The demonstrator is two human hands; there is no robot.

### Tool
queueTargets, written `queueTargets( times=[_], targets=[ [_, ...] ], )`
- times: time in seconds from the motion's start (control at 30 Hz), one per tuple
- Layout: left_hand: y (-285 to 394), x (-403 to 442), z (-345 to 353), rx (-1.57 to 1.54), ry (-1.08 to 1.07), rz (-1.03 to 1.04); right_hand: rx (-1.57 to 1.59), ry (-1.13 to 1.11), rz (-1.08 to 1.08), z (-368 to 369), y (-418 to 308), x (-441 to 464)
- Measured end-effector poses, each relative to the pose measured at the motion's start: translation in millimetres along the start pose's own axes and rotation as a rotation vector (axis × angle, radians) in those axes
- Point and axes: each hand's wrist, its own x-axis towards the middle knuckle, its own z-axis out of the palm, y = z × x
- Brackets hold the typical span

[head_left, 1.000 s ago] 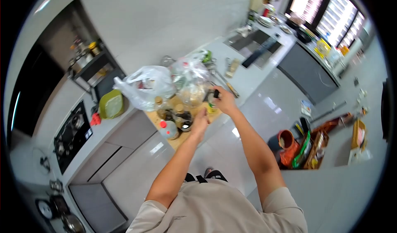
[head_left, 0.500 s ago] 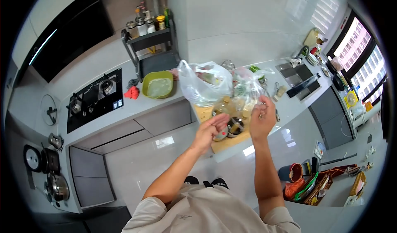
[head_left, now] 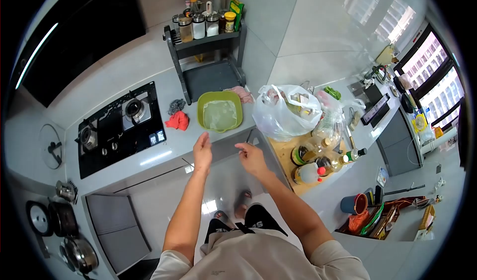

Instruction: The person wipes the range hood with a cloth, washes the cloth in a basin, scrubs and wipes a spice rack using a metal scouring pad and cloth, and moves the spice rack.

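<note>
Sitting near the front edge of the grey-white countertop [head_left: 181,140], the olive-green square basin [head_left: 200,112] is the item nearest both hands. Its walls look like thin moulded plastic, probably light and slightly flexible, with little risk of breakage. The pale translucent content [head_left: 220,114] may be water or plastic film; the view does not settle which. If liquid, it would add weight and slop under tilt, and a wet rim would be slippery. The soundest hold appears to be at two opposite sides, fingers under the lip and thumbs above, keeping the basin level. The left hand [head_left: 202,153] is released, fingers extended, just in front of the basin and apparently not touching it. The right hand [head_left: 250,159] is also free of any visible load, fingers partly bent, apart from the basin. Beside the basin lie a red cloth [head_left: 178,121] and a dark grey scrubber [head_left: 176,106] on one side, and a pink cloth [head_left: 242,95] on the other. Behind stands a grey two-tier rack [head_left: 211,76]. Further out are a black gas hob [head_left: 119,146], a white plastic bag [head_left: 278,118] and a red-capped bottle [head_left: 306,173] on a wooden board [head_left: 281,151].
</note>
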Motion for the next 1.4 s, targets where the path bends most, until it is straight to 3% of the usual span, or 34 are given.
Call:
queueTargets(
  times=[0.2, 0.33, 0.47, 0.63, 0.7, 0.83, 0.9, 0.97, 1.07, 1.1, 1.13, 1.17, 1.23, 1.27, 1.33, 1.4],
  targets=[
    [-57.6, 126.4, -10.1, 0.230, 0.101, 0.111, -0.283, 0.045, -0.221, 44.9, 22.5, 99.0],
    [-36.3, 163.7, 6.6, 0.534, 0.263, 0.187, -0.340, -0.017, -0.175, 68.9, 44.7, 141.3],
    [-41.0, 178.4, 10.2, 0.625, 0.213, 0.221, -0.498, -0.217, -0.166, 59.6, 52.9, 161.7],
    [-46.7, 170.3, 27.1, 0.619, 0.153, 0.260, -0.494, -0.209, -0.108, 42.4, 63.8, 168.9],
    [-51.1, 164.5, 33.8, 0.424, 0.139, 0.171, -0.444, -0.189, -0.114, 34.4, 64.5, 170.1],
    [-60.2, 157.0, 24.0, 0.441, 0.068, 0.014, -0.477, -0.229, -0.137, 34.6, 52.1, 183.7],
    [-57.7, 163.1, 6.6, 0.433, 0.066, 0.101, -0.424, -0.089, -0.193, 42.7, 33.8, 195.1],
    [-34.0, 176.4, -11.6, 0.500, 0.089, 0.110, -0.352, -0.110, -0.181, 60.2, 12.5, 218.3],
    [-43.4, 240.8, -45.2, 0.475, 0.187, 0.319, -0.272, -0.031, -0.178, 92.3, -1.8, 263.3],
    [0.1, 251.4, -42.0, 0.474, 0.186, 0.163, -0.285, 0.025, -0.205, 98.4, 1.1, 281.5],
    [-2.1, 277.0, -46.5, 0.559, 0.243, 0.343, -0.351, 0.118, -0.237, 98.2, 6.5, 305.0],
    [8.3, 294.6, -46.2, 0.599, 0.256, 0.361, -0.418, 0.209, -0.268, 96.2, 14.3, 329.9],
    [23.2, 320.2, -45.0, 0.798, 0.235, 0.360, -0.446, 0.419, -0.143, 90.6, 44.1, 372.7],
    [25.9, 328.6, -42.6, 0.796, 0.229, 0.367, -0.449, 0.427, -0.143, 85.5, 56.0, 391.2],
    [29.3, 341.4, -39.6, 0.913, 0.189, 0.295, -0.544, 0.511, 0.117, 77.6, 82.8, 418.0],
    [31.7, 346.8, -41.3, 0.932, 0.177, 0.248, -0.581, 0.467, 0.150, 78.9, 106.1, 427.7]
  ],
)
